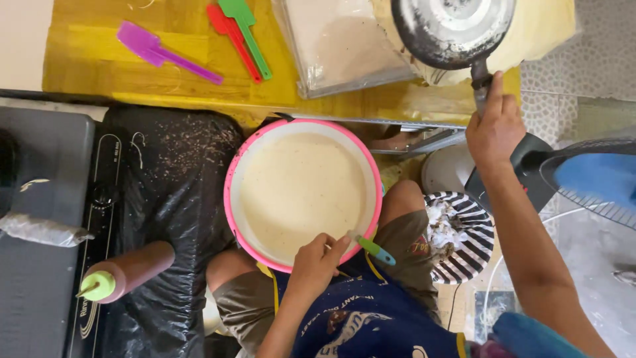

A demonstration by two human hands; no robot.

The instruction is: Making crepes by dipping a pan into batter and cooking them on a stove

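Three spatulas (228,33) (one purple), one bowl (233,192)

Arms: bare — no sleeves showing
Apron (371,315): dark blue, yellow edging, pale printed picture on the front
Shorts (248,301): olive-brown — a small red and yellow patch on the right leg

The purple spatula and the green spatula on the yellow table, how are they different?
The purple spatula lies alone, slanted across the yellow table; the green spatula lies right beside a red one, steeper. The purple spatula shows its whole wide blade, while the green spatula's top is cut off by the picture edge. Both are flat plastic tools with thin handles, and no hand touches either.
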